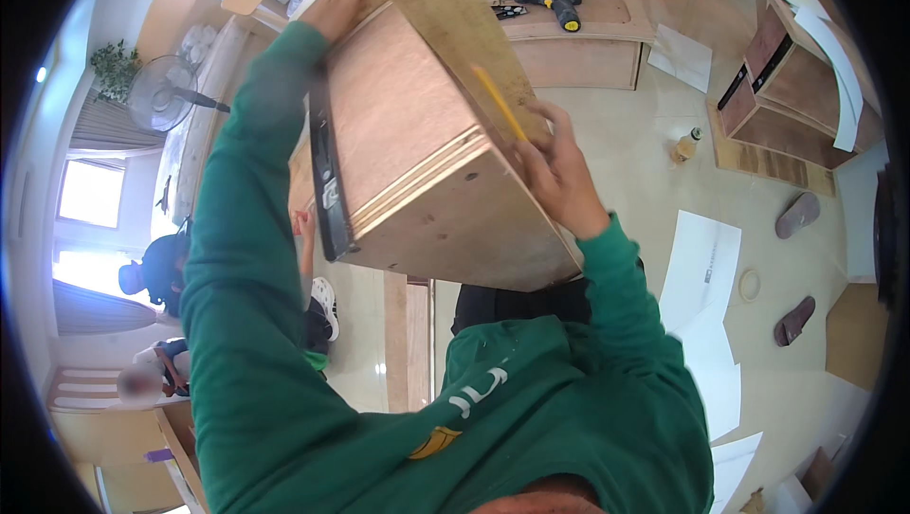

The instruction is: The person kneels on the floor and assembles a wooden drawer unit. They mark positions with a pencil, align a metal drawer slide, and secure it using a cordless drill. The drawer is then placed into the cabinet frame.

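A plywood drawer (pixel 398 97) is tilted in front of my torso, with a wider wooden front panel (pixel 455 17) along its far side. My left hand (pixel 339 4) is closed round the far left edge of this panel. A black metal drawer slide (pixel 327 173) runs down the drawer's left side. My right hand (pixel 561 178) is beside the drawer's right edge, closed on a yellow pencil (pixel 499 102) whose far end points up and left across the panel. The drawer hides the tips of some fingers.
A yellow-and-black cordless drill (pixel 557 8) lies on another wooden drawer (pixel 573 61) ahead. To the right are a small bottle (pixel 686 146), more drawers (pixel 801 78), white sheets (pixel 701 268), a tape ring (pixel 749 285) and slippers (pixel 796 216). Other people and a fan (pixel 166 92) are at left.
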A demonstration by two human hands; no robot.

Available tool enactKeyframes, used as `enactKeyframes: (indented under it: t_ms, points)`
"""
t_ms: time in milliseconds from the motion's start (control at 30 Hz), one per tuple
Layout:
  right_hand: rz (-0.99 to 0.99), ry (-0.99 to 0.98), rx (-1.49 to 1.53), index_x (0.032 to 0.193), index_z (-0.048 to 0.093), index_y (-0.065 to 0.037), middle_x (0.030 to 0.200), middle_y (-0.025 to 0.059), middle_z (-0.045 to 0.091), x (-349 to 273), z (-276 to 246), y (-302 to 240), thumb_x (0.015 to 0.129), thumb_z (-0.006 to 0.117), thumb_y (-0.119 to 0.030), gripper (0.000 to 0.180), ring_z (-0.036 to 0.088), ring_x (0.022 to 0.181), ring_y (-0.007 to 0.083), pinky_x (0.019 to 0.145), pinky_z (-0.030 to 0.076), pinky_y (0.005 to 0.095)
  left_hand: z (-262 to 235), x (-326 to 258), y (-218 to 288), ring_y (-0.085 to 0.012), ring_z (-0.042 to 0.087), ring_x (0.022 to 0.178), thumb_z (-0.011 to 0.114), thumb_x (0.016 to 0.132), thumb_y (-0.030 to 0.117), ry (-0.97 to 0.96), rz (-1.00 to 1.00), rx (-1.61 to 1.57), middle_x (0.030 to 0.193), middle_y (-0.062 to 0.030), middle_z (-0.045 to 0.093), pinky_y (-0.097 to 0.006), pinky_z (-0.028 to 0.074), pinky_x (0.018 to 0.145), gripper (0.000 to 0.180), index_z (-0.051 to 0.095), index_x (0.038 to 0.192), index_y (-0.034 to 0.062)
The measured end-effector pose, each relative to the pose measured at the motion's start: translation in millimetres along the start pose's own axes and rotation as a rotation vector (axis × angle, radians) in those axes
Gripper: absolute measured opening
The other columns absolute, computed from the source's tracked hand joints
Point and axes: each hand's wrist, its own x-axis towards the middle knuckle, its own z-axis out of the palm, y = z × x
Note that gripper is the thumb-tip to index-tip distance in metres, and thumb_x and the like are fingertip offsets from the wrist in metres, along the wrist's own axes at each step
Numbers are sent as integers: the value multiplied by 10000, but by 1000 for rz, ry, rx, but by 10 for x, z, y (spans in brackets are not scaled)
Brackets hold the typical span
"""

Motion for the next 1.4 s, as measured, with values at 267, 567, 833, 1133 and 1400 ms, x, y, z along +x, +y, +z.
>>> enactKeyframes:
  t_ms: [267,567,833,1133,1400]
  points:
    - [-239,25,-121,1209,601,-47,881,150,692,989,309,37,925,580,-35,285,680,734,235,669,535,324,-35,264,-123,-223,566,1118,387,995,538,-198,-182,-236,1199,-149,637,-313,378,1016,626,621,1242,12]
    - [-417,22,-266,1213,627,-36,946,186,703,1340,609,126,918,600,-47,296,708,809,247,696,544,323,-63,437,-238,-245,516,1221,401,996,488,-248,-34,-42,1327,-156,568,-317,340,1065,580,554,1333,42]
    - [-548,60,-302,1127,658,-45,906,191,678,1422,629,118,855,601,-33,278,650,786,366,689,526,431,-61,596,-482,-259,440,1308,371,1015,440,-185,-69,83,1412,-176,475,-322,287,1122,565,468,1424,61]
    - [-352,-49,-578,1134,664,-46,922,192,678,894,118,726,850,616,-5,290,655,815,371,696,525,425,50,797,-896,-233,443,1316,361,1028,400,-168,-154,-92,1422,-158,483,-314,286,1125,543,453,1433,49]
    - [-168,-58,-477,1160,645,-54,998,210,671,295,-93,1079,815,631,9,351,654,874,371,738,525,439,-189,620,-849,-231,427,1337,341,1039,376,-208,-212,-131,1440,-153,473,-319,277,1134,524,433,1448,61]
